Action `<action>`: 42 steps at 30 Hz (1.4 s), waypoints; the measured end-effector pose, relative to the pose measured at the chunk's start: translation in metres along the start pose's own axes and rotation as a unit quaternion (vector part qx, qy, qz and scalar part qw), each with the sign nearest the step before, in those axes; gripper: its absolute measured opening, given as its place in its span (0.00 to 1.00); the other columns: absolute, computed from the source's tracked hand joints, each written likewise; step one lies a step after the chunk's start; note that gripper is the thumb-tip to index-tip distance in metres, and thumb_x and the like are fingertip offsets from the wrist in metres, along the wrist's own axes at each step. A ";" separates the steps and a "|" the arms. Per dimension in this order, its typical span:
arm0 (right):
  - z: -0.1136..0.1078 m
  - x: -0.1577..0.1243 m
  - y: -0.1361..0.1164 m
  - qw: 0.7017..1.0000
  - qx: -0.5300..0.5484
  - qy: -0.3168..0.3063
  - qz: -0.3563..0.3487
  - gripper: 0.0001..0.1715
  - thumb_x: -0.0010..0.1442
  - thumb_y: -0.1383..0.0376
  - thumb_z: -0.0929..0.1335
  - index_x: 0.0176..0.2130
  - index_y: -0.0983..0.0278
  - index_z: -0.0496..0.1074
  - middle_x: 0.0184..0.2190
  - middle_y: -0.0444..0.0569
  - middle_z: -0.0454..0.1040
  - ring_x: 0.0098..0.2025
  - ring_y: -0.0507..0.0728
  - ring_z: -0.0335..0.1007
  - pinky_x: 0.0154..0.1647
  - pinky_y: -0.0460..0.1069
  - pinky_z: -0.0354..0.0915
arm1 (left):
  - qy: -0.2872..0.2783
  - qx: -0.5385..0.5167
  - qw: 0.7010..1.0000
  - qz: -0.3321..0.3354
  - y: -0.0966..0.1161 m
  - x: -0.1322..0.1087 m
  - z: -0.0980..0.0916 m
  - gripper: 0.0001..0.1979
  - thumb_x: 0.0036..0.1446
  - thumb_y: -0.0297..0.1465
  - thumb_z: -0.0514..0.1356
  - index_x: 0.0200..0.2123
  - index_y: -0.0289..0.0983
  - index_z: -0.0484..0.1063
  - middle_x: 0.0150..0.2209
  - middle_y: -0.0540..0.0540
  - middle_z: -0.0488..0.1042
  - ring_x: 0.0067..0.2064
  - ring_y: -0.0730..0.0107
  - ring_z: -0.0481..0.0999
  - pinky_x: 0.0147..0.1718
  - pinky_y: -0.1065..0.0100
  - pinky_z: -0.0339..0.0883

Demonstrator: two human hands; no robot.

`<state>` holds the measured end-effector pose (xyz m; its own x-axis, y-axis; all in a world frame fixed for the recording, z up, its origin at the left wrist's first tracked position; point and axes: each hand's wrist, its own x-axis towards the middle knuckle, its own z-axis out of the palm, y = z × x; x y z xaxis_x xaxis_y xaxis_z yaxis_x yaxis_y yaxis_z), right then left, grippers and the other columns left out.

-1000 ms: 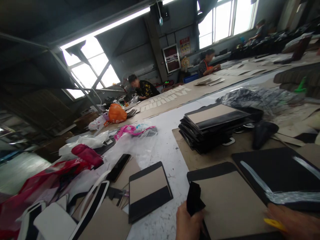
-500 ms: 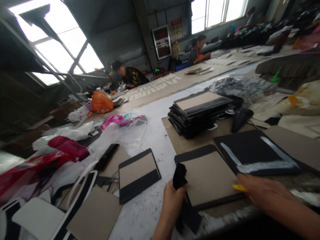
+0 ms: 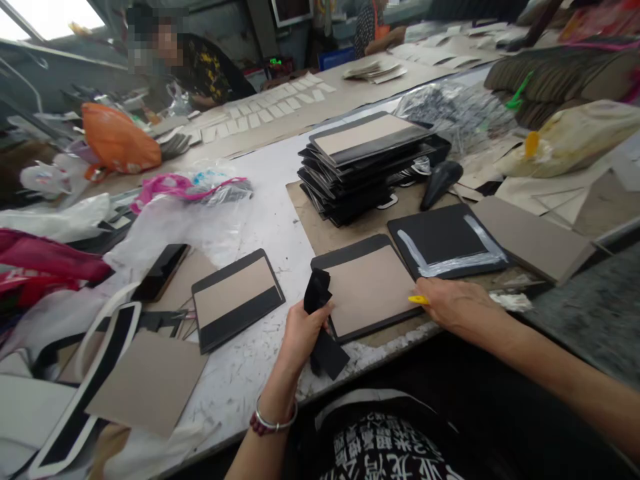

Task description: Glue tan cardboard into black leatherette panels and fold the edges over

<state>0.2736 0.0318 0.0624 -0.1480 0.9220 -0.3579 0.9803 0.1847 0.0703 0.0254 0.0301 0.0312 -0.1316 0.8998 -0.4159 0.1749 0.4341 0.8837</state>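
My left hand (image 3: 303, 330) is closed around a bunched black strip (image 3: 330, 357) of thin material, whose upper end stands above the thumb and whose lower end hangs at the table edge. Right beside it lies a beige panel with black borders (image 3: 373, 290). At that panel's right corner my right hand (image 3: 443, 303) is closed on a small yellow tool (image 3: 419, 300); most of the tool is hidden in the fingers. Just behind the right hand lies a black panel (image 3: 445, 243) with a whitish band smeared along three sides.
A smaller black-and-beige panel (image 3: 240, 300) lies left. Behind stands a stack of black panels (image 3: 365, 167), with a dark teardrop-shaped object (image 3: 443, 183) beside it. A phone (image 3: 161, 272), loose boards (image 3: 150, 380) and plastic bags cover the left side. Two people sit across the table.
The camera has tilted downward, so my lap and left bracelet now show. Both hands keep their hold, and the panels lie in the same arrangement.
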 end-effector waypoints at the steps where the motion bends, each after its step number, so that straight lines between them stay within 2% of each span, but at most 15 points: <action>1: 0.000 0.000 0.000 1.000 0.002 0.000 0.000 0.08 0.61 0.66 0.60 0.37 0.65 0.67 0.32 0.53 0.75 0.34 0.60 0.73 0.28 0.48 0.54 | 0.003 0.000 1.000 -0.001 -0.001 0.000 0.000 0.14 0.40 0.37 0.62 0.13 0.38 0.61 0.10 0.53 0.63 0.14 0.75 0.62 0.15 0.72 0.56; 9: 0.001 -0.001 0.001 1.000 0.012 0.008 -0.001 0.08 0.61 0.69 0.60 0.36 0.65 0.67 0.32 0.53 0.75 0.34 0.62 0.73 0.27 0.50 0.53 | 0.017 -0.014 1.000 -0.001 -0.004 0.001 0.003 0.15 0.40 0.38 0.63 0.14 0.37 0.62 0.09 0.51 0.64 0.13 0.73 0.62 0.14 0.72 0.57; 17: 0.003 0.000 0.002 0.999 0.023 0.015 -0.017 0.08 0.60 0.71 0.60 0.36 0.65 0.67 0.31 0.53 0.74 0.33 0.61 0.73 0.25 0.49 0.49 | 0.040 -0.027 0.999 0.014 -0.010 0.004 0.003 0.10 0.39 0.34 0.64 0.21 0.36 0.65 0.11 0.54 0.65 0.14 0.72 0.65 0.15 0.72 0.59; 22: 0.000 -0.002 0.000 0.999 0.023 0.019 -0.013 0.09 0.60 0.71 0.59 0.36 0.66 0.68 0.31 0.54 0.74 0.33 0.61 0.73 0.26 0.49 0.49 | 0.025 -0.047 0.999 0.009 -0.010 0.001 0.001 0.12 0.41 0.36 0.62 0.27 0.36 0.65 0.12 0.56 0.64 0.15 0.73 0.64 0.17 0.71 0.61; 25: -0.001 -0.002 -0.001 1.000 0.023 0.017 -0.004 0.09 0.60 0.71 0.59 0.35 0.65 0.68 0.31 0.53 0.74 0.33 0.60 0.73 0.26 0.48 0.51 | 0.006 -0.024 1.000 0.009 -0.010 -0.002 0.001 0.12 0.41 0.37 0.62 0.25 0.36 0.65 0.12 0.55 0.64 0.15 0.72 0.65 0.16 0.71 0.60; 30: 0.001 -0.003 0.000 0.999 0.037 0.028 -0.009 0.10 0.61 0.69 0.59 0.36 0.65 0.68 0.33 0.52 0.75 0.34 0.58 0.72 0.28 0.48 0.55 | 0.008 0.008 1.000 0.016 -0.010 -0.003 0.001 0.12 0.42 0.37 0.62 0.23 0.37 0.64 0.11 0.55 0.65 0.14 0.72 0.65 0.15 0.72 0.58; 37: -0.004 -0.007 0.000 0.998 0.041 0.045 -0.020 0.11 0.61 0.70 0.58 0.35 0.66 0.69 0.32 0.55 0.75 0.33 0.60 0.73 0.28 0.49 0.58 | 0.000 -0.001 1.000 0.008 -0.007 -0.005 -0.001 0.13 0.40 0.38 0.64 0.24 0.36 0.65 0.12 0.55 0.65 0.15 0.72 0.66 0.17 0.72 0.60; 42: -0.005 -0.006 0.002 0.999 0.030 0.024 -0.008 0.10 0.60 0.67 0.59 0.37 0.65 0.68 0.32 0.53 0.76 0.34 0.61 0.73 0.29 0.49 0.58 | -0.005 -0.022 1.000 -0.011 0.000 -0.008 0.000 0.15 0.36 0.37 0.65 0.23 0.36 0.65 0.12 0.55 0.65 0.15 0.73 0.65 0.16 0.73 0.59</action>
<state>0.2757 0.0289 0.0695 -0.1684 0.9343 -0.3141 0.9836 0.1803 0.0091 0.0266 0.0232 0.0345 -0.1249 0.8908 -0.4370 0.1288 0.4513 0.8831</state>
